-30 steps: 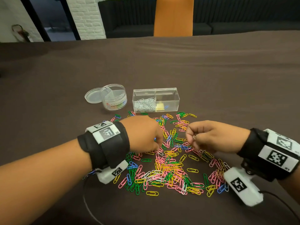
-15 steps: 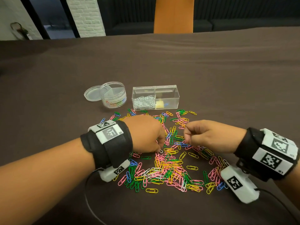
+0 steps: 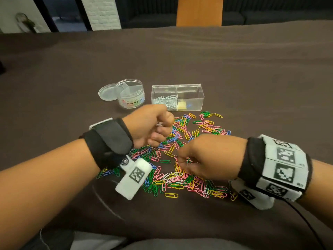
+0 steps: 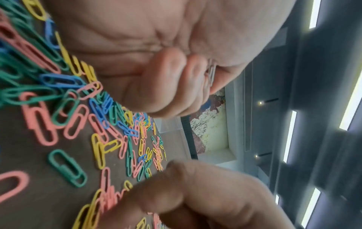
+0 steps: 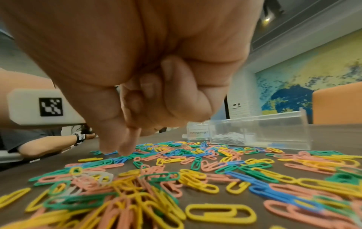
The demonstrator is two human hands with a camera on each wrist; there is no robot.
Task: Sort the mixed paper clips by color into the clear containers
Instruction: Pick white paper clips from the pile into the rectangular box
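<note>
paper clips mid-sort on the brown counter

a loose heap of plastic-coated paper clips [image 3: 182, 159] in pink, yellow, green, blue and a few white lies spread on the dark brown cloth-covered counter [image 3: 252, 78], in front of the containers. the left hand [image 3: 151, 127] is raised over the far-left edge of the heap, its fingers [image 4: 166, 86] curled into a fist, with thumb and forefinger pinching a small silver-white clip [image 4: 212, 72]. the right hand [image 3: 207, 156] is low over the middle of the heap, fingers [image 5: 117, 139] drawn together and pointing down, their tips at the clips; whether they hold one i cannot tell.

beyond the heap stands a clear rectangular two-compartment box [image 3: 177, 97]: its left compartment holds a mass of white clips [image 3: 165, 102], its right one a pale yellow bit and something blue. just left of it stands a clear round tub labelled "stationery set" [image 3: 130, 95], divided inside, with its clear lid [image 3: 106, 92] lying against its left side.
</note>
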